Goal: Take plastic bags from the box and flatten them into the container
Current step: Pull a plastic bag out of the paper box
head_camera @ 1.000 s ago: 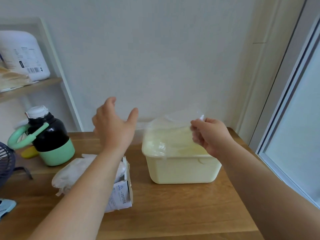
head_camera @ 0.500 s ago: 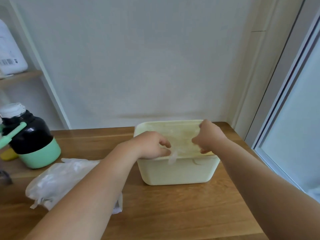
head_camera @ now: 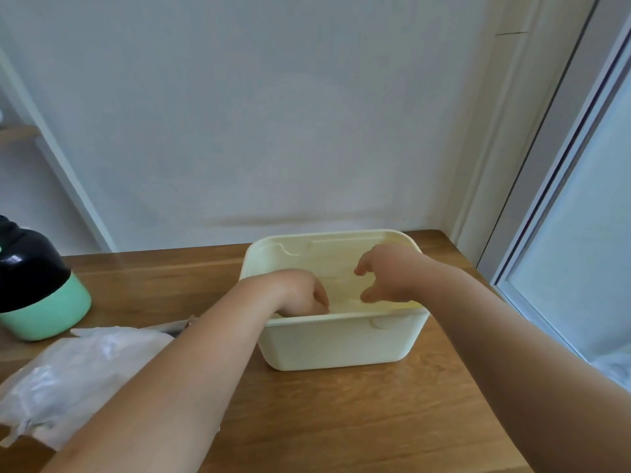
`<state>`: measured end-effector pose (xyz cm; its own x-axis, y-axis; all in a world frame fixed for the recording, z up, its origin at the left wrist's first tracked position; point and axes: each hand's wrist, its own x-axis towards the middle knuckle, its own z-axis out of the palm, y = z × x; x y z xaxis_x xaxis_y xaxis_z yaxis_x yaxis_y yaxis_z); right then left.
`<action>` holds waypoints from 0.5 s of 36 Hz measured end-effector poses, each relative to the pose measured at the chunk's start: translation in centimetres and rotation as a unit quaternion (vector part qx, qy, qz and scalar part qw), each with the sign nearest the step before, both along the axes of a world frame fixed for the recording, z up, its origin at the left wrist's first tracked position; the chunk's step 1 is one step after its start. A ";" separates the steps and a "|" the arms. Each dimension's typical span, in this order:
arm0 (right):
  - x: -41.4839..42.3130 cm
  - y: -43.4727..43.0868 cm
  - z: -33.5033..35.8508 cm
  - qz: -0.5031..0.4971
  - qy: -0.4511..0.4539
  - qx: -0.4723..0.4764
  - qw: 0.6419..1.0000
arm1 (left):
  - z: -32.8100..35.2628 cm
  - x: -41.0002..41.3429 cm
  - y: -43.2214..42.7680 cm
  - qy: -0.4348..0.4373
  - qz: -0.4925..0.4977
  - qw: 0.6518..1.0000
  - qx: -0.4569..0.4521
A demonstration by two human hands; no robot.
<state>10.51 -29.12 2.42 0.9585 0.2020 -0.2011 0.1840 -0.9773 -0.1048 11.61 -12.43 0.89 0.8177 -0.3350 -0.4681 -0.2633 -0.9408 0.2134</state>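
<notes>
A pale yellow container (head_camera: 341, 343) stands on the wooden table near the right corner. A clear plastic bag (head_camera: 341, 285) lies inside it, faint against the yellow floor. My left hand (head_camera: 300, 293) is down inside the container at its near left side, fingers curled onto the bag, with the fingertips partly behind the rim. My right hand (head_camera: 386, 271) hovers over the container's right half with thumb and fingers loosely bent and apart, holding nothing. A heap of clear bags (head_camera: 78, 370) spills from the box (head_camera: 177, 326), which my left forearm mostly hides.
A black and mint green jug (head_camera: 37, 295) stands at the left on the table (head_camera: 324, 421). The white wall is right behind the container. A window frame (head_camera: 546, 216) runs down the right side, close to the table's right edge.
Both hands have come down from the rim into the container with the bag. My right hand has let go and spread its fingers. The view has shifted closer and to the right.
</notes>
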 end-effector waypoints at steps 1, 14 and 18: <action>0.2 0.0 -0.2 -0.004 0.039 0.014 0.999 | 0.1 -0.1 0.2 -0.008 0.003 1.000 -0.010; 0.6 0.5 -0.8 -0.070 0.005 0.186 0.980 | 1.6 -1.5 3.8 -0.221 0.073 0.957 -0.175; -0.8 1.4 0.9 -0.084 -0.104 0.265 0.955 | 2.4 -2.6 4.5 -0.239 0.096 0.940 -0.225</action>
